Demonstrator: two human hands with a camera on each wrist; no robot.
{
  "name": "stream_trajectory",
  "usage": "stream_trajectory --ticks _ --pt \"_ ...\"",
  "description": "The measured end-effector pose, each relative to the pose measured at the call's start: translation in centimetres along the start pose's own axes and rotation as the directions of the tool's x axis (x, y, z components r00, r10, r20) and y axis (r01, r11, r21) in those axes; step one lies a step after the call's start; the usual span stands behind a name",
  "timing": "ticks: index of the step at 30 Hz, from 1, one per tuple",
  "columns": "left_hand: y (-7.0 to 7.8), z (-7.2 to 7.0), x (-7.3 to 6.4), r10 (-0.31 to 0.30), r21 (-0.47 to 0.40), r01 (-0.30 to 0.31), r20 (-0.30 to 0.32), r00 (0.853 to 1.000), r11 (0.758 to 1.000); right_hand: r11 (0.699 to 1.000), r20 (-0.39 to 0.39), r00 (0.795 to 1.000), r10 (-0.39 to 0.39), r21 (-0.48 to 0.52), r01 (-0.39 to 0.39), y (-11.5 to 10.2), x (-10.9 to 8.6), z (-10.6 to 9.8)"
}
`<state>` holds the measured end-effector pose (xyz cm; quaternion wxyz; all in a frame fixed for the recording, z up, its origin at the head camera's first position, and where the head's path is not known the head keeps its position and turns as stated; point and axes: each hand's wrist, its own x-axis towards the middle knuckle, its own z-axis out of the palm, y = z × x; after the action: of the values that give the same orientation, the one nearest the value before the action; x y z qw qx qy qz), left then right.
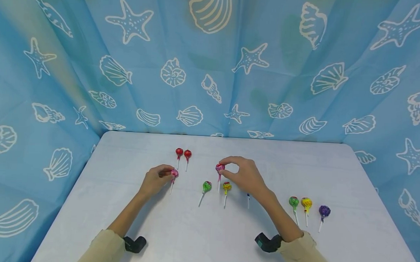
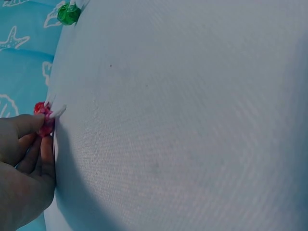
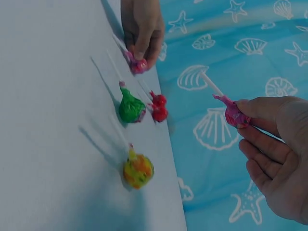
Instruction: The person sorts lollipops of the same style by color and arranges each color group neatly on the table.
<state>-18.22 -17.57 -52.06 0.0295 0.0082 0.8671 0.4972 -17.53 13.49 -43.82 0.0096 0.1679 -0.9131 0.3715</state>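
In the head view my left hand [image 1: 156,180] pinches a pink lollipop [image 1: 174,173] by its wrapped head at the left of the table; the left wrist view shows its white stick sticking out. My right hand [image 1: 246,174] pinches another pink lollipop [image 1: 220,167], its stick pointing down in the head view. The right wrist view shows this lollipop [image 3: 236,115] between thumb and fingers, off the table. Two red lollipops [image 1: 183,154] lie just beyond the left hand. Between the hands lie a green lollipop [image 1: 206,186] and a yellow lollipop [image 1: 226,186].
A stick [image 1: 248,201] shows beside my right forearm, its head hidden. Farther right lie a second green lollipop [image 1: 293,202], a second yellow lollipop [image 1: 307,203] and a purple lollipop [image 1: 324,211]. The white table [image 1: 191,239] ends at a blue shell-patterned curtain [image 1: 206,48].
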Motion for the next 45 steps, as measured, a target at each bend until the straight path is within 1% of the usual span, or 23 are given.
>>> stream_trajectory --ticks 4,7,14,18,22,27,36,40,45 --pt "0.0 0.1 0.0 -0.004 -0.001 0.004 0.002 1.000 1.000 0.999 0.016 0.999 -0.029 0.024 0.029 -0.7 0.8 1.2" --pt "0.0 0.1 0.1 -0.010 0.001 0.010 0.003 1.000 1.000 0.999 0.025 0.999 -0.036 0.031 0.035 -1.3 1.3 2.1" --pt "0.2 0.0 0.0 -0.002 0.007 0.002 -0.006 1.000 1.000 1.000 0.058 0.998 0.002 0.026 -0.004 -2.4 2.6 4.5" --pt "0.3 0.0 0.0 0.004 0.011 -0.004 -0.008 1.000 1.000 1.000 0.082 0.997 -0.001 0.023 0.000 -2.6 3.4 5.9" --pt "0.3 0.0 0.1 0.003 0.006 -0.003 -0.009 1.000 1.000 1.000 0.107 0.994 -0.027 0.012 0.026 -2.6 4.2 7.2" --pt "0.3 -0.1 0.1 0.004 0.002 -0.004 0.002 1.000 1.000 0.999 0.104 0.994 -0.037 0.019 0.035 -2.4 5.0 8.8" --pt "0.2 -0.2 0.0 0.017 -0.008 -0.017 0.005 1.000 1.000 0.998 0.086 0.994 -0.067 0.026 0.065 -2.1 5.3 10.7" --pt "0.2 -0.2 0.1 0.008 -0.014 -0.007 0.007 1.000 1.000 0.998 0.094 0.993 -0.068 -0.011 0.069 -1.9 5.3 11.3" --pt "0.1 -0.1 0.2 0.016 -0.022 -0.016 0.008 1.000 1.000 0.995 0.103 0.993 -0.062 -0.067 0.069 -1.9 5.4 11.8"
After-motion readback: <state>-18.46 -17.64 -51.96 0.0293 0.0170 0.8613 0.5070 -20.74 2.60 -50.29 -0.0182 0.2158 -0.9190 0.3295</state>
